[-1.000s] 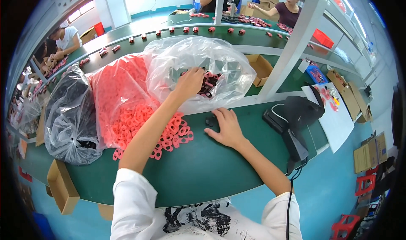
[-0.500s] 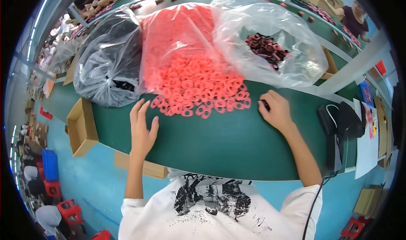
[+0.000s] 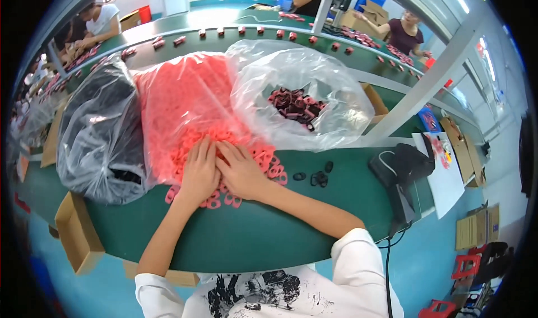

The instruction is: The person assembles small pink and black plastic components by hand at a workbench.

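Observation:
Both my hands are together at the pile of small coral-pink oval rings [image 3: 216, 200], which spills from the mouth of a clear bag of the same rings [image 3: 185, 93]. My left hand [image 3: 200, 171] lies on the pile with its fingers stretched forward. Beside it my right hand [image 3: 242, 171] reaches in from the right, fingers extended over the rings. The two hands touch or nearly touch, and the rings beneath them are hidden. To the right of the pile lie several small black oval pieces [image 3: 319, 178] on the green table [image 3: 269, 234].
A clear bag of black parts [image 3: 101, 133] stands left, and an open clear bag holding pink-and-black pieces [image 3: 353, 113] right. A cardboard box [image 3: 81, 234] sits at the left edge, a black device [image 3: 392, 178] with a cable at the right. People work beyond the conveyor [image 3: 235, 23].
My view has shifted right and up. My hands have come from either side of the pile onto it. The black piece my right hand held is gone from it; several black pieces lie on the table.

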A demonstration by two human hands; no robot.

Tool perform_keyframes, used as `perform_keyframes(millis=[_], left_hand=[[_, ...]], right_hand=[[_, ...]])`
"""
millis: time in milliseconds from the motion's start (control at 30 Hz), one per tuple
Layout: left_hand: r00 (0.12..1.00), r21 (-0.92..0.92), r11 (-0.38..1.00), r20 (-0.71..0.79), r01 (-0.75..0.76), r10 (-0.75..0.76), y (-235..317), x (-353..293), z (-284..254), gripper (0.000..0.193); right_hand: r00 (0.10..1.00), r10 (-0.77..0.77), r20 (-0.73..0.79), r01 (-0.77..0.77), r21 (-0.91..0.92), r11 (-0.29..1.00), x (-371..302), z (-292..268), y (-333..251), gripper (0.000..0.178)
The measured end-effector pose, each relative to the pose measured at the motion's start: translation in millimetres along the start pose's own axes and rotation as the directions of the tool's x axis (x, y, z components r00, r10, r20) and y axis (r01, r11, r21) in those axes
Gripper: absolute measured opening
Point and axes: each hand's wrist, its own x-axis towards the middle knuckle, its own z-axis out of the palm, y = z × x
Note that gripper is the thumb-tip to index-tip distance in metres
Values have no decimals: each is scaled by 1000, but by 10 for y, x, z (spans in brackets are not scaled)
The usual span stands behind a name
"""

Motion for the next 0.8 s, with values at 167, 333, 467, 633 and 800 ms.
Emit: perform_keyframes(millis=[167, 333, 467, 633, 800], left_hand=[[992, 125, 986, 45, 111, -117, 14, 162, -18, 56], [1000, 96, 995, 6, -10, 9, 109, 47, -61, 43], [999, -28, 999, -16, 30, -30, 122, 81, -239, 44], [999, 98, 994, 22, 45, -48, 37, 19, -132, 53], [993, 31, 999, 118, -15, 11, 316, -250, -298, 58]], right_hand=[[996, 86, 26, -84, -82, 993, 49, 9, 40, 46], [998, 33, 44, -33, 3, 999, -98, -88, 66, 41], [999, 42, -19, -41, 88, 995, -57, -160, 69, 40], [999, 39, -4, -39, -65, 997, 84, -36, 123, 42], [991, 74, 110, -77, 24, 997, -244, -172, 5, 48]])
